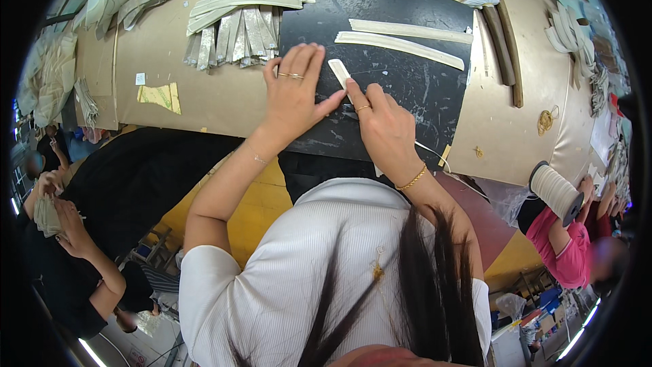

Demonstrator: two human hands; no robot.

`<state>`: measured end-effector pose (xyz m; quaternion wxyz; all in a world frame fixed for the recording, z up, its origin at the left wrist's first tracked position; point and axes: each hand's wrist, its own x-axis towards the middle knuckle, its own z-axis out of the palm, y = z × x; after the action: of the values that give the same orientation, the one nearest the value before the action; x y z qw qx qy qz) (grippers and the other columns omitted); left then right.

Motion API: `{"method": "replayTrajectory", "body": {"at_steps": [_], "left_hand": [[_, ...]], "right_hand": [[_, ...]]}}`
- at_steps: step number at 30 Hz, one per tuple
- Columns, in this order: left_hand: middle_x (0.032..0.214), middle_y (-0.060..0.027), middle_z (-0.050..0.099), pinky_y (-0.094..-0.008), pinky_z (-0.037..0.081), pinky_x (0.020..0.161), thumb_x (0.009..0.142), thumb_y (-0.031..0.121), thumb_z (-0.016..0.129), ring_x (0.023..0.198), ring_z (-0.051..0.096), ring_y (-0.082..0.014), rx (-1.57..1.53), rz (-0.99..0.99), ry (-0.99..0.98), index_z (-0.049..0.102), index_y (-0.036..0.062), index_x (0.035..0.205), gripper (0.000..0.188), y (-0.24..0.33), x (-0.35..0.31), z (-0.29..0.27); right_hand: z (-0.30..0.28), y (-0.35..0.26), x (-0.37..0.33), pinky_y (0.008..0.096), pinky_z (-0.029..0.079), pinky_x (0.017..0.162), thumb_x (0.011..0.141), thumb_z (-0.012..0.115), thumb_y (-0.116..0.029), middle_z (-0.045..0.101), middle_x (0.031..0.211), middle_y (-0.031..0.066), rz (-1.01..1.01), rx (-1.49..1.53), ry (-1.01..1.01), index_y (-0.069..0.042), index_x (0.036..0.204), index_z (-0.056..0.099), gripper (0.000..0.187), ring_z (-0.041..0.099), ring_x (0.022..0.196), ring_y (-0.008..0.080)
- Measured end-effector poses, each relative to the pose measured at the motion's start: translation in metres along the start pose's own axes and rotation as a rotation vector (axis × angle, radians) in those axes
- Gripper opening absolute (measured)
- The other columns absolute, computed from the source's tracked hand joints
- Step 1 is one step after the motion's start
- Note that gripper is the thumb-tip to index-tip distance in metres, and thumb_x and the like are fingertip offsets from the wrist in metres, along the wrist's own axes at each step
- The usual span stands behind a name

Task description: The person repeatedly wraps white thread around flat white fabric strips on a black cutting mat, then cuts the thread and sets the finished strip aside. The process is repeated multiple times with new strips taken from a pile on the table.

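My left hand (293,92) lies with its fingers stretched out at the near left part of a black board (407,3), holding nothing. Just to its right, my right hand (386,126) is closed on a cream strip (339,71), whose rounded end sticks out past the fingertips toward the far side. The rest of that strip is mostly hidden under the hand. A thin white cord (435,152) runs out from beside my right wrist toward the table edge. Beyond my hands, two more cream strips (401,47) lie side by side on the board.
Bundles of grey-beige strips (238,34) are stacked at the far left. Two hammers with brown wooden handles (498,44) lie right of the board. A large spool of white cord (557,194) sits at the table's near right edge. Co-workers' hands (71,224) show at both sides.
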<state>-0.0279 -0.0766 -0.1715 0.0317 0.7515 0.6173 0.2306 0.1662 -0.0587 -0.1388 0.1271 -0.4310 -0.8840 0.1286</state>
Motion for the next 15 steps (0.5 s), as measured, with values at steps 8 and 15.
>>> {"method": "replayTrajectory", "body": {"at_steps": [8,15], "left_hand": [[0.145,-0.0114,0.054,-0.0473,0.037,0.114,0.082,0.015,0.077,0.138,0.049,-0.0289,-0.199,0.293,-0.186,0.055,0.0055,0.138,0.061,-0.008,-0.005,-0.016],[0.142,-0.0074,0.058,-0.0469,0.035,0.115,0.085,0.02,0.077,0.138,0.05,-0.0247,-0.144,0.314,-0.226,0.059,0.0077,0.135,0.055,-0.01,0.005,-0.014]], "right_hand": [[0.007,0.006,0.004,0.0323,0.055,0.062,0.084,0.068,-0.009,0.052,0.087,0.0031,0.016,0.042,0.014,-0.013,0.13,0.066,0.047,0.064,0.074,0.0181],[-0.011,0.018,-0.001,0.0367,0.054,0.065,0.082,0.074,-0.009,0.059,0.087,0.0058,0.102,0.228,-0.031,-0.013,0.124,0.069,0.043,0.066,0.077,0.026]]}}
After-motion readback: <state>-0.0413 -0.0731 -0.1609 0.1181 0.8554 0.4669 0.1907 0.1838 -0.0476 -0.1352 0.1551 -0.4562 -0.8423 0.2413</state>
